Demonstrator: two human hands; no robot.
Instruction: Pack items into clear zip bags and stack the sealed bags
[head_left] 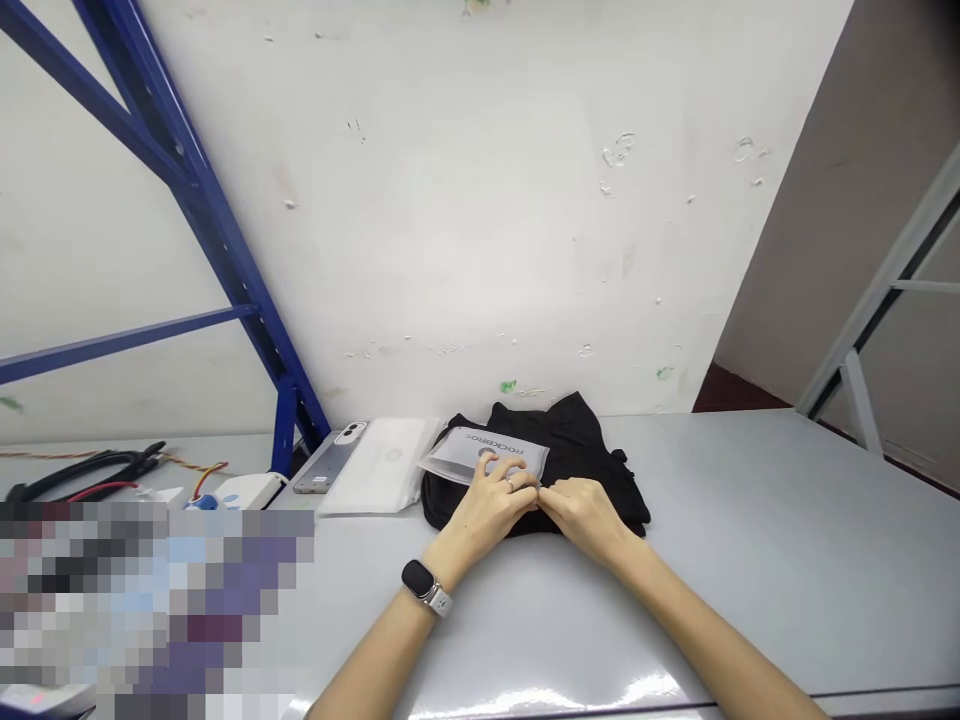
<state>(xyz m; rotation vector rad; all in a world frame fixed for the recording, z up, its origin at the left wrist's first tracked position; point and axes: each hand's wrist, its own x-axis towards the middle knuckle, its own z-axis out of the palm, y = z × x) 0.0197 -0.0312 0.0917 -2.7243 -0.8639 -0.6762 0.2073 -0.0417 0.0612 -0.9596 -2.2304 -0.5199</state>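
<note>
A piece of black fabric clothing (577, 430) lies bunched on the table against the wall. On its left part rests a flat white packet (457, 450) with ROCKBROS printed on it, upside down from here. My left hand (495, 505), with a ring and a watch at the wrist, lies over the packet's near edge, its fingers bent and its thumb side pressed in. Close against it, my right hand (585, 512) has its fingers curled in a pinch over the black fabric. Both sets of fingertips meet near the packet's near right corner; whatever they pinch is hidden.
Left of the fabric lie a frosted plastic bag (375, 465) and a phone (330, 465). A blue metal frame (225, 230) stands at the left, with black cables (97, 470) and a white power strip (247, 490) near its foot. The grey table (765, 540) extends right.
</note>
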